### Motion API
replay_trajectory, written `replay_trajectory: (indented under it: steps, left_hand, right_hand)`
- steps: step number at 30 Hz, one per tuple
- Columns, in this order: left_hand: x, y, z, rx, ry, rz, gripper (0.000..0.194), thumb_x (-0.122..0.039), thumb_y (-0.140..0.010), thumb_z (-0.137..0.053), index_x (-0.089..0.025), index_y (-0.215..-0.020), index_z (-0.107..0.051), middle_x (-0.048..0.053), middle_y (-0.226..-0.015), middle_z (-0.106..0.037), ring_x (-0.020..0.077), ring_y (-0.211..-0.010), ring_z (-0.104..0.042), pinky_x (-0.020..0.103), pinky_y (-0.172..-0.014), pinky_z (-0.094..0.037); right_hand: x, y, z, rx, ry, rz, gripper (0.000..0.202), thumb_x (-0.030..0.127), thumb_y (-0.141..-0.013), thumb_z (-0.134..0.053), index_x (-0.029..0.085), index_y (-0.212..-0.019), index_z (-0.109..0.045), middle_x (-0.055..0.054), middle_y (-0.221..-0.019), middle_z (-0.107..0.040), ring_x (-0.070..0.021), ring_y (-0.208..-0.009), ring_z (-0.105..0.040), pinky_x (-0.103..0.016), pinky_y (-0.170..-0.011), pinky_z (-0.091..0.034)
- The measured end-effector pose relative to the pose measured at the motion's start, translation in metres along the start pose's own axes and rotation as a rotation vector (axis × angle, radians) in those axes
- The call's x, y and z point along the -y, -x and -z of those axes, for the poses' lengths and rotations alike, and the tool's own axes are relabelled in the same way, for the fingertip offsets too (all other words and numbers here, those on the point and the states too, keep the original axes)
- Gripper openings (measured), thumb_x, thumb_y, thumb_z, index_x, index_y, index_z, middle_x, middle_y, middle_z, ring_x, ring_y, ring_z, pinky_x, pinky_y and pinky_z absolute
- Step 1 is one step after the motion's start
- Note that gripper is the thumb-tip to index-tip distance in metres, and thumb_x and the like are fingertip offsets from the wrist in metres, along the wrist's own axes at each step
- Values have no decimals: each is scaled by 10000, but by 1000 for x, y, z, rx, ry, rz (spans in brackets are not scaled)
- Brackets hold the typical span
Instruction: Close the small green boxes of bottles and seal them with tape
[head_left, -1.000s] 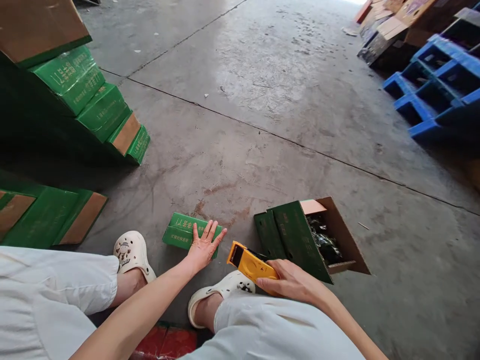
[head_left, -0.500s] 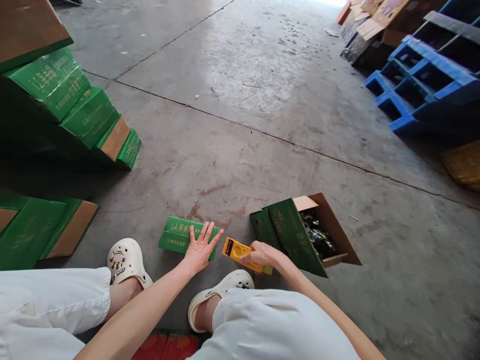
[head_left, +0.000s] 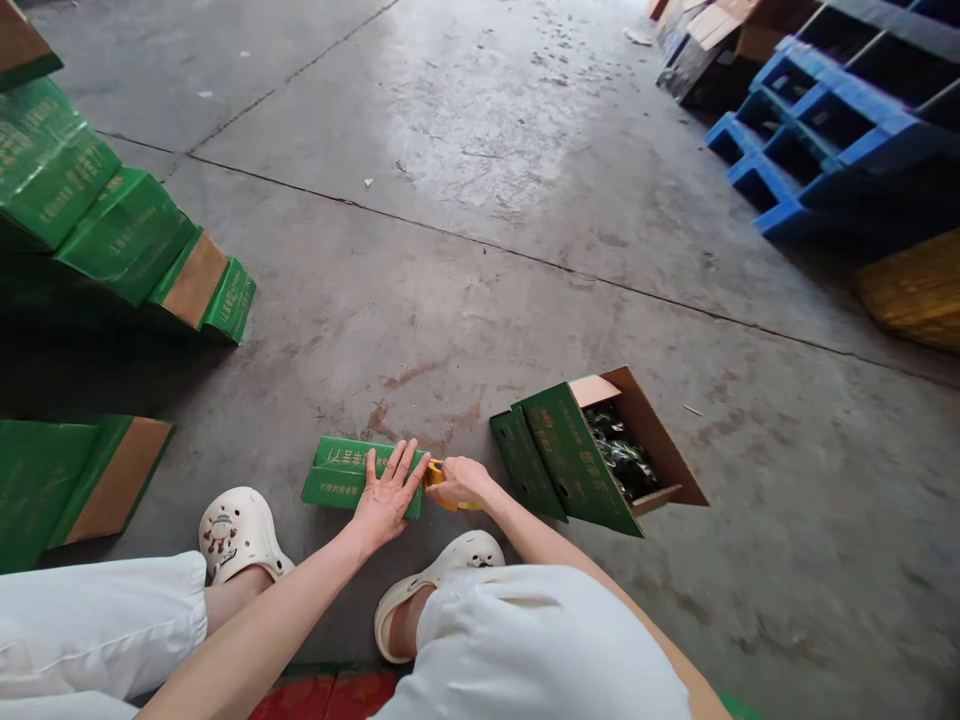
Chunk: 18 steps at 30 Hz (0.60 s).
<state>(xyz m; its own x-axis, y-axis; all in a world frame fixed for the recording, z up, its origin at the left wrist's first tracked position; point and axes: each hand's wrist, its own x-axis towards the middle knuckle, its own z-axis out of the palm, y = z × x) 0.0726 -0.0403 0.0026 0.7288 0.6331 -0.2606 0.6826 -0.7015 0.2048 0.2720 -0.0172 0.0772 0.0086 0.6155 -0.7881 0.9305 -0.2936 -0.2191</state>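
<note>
Green box (head_left: 334, 487): near, on the floor (head_left: 450, 300).
Left fingers (head_left: 403, 462): spread on top, gripping nothing; I should press evenly.
Right fingers (head_left: 448, 488): curled round a yellow tool (head_left: 435, 474) at the box's right end; I'd keep it square.

Open floor (head_left: 465, 310) ahead, carton (head_left: 581, 465) right, stacked boxes (head_left: 127, 238) left

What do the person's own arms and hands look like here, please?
The left hand and right hand are ungloved. The left forearm and right forearm are bare, with no sleeves in view; no watch or bracelet shows.
</note>
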Motion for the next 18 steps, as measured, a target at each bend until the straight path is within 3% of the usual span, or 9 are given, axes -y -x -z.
replay_trajectory:
  steps: [3, 8, 11, 15, 18]
  left_hand:
    - [-1, -1, 4, -1, -14, -1, 1273, -354, -791, -812, -263, -1725, 49, 148, -1797, 45, 386, -1658, 118, 769, -1258, 26]
    - [12, 2, 4, 2, 22, -22, 1306, -389, -778, -835, -198, -1724, 45, 163, -1798, 12, 375, -1670, 13, 661, -1308, -64]
    - [38, 12, 1, -35, 45, -30, 1358, -487, -735, -880, -172, -1730, -10, 177, -1796, -16, 378, -1670, -16, 596, -1327, -71]
    - [87, 38, -6, -100, 94, 58, 1299, -634, -736, -857, -278, -1735, -107, 151, -1801, -70, 437, -1658, -20, 724, -1277, 36]
    - [119, 56, -16, -153, 325, 255, 1073, -733, -900, -645, -328, -1733, -103, 120, -1812, -40, 423, -1660, -26, 718, -1282, -107]
  right_hand:
    - [-2, 6, 0, 30, 86, 11, 521, 515, -876, -721, 119, -1207, -793, -216, -1188, -793, -363, -1107, -757, -330, -829, -564]
    - [-30, 40, 15, 6, 102, 8, 552, 555, -862, -707, 118, -1188, -796, -237, -1129, -800, -378, -1059, -770, -345, -784, -548]
    - [-36, 50, 19, 32, 85, 54, 588, 630, -846, -696, 137, -1144, -810, -212, -1061, -812, -355, -988, -785, -318, -727, -530]
    - [-24, 36, 3, 47, 85, 55, 562, 570, -845, -724, 132, -1190, -798, -211, -1115, -807, -356, -1056, -773, -323, -769, -537]
    - [-20, 22, -16, 29, 71, 22, 519, 505, -875, -697, 119, -1207, -792, -227, -1164, -795, -358, -1108, -761, -336, -808, -544]
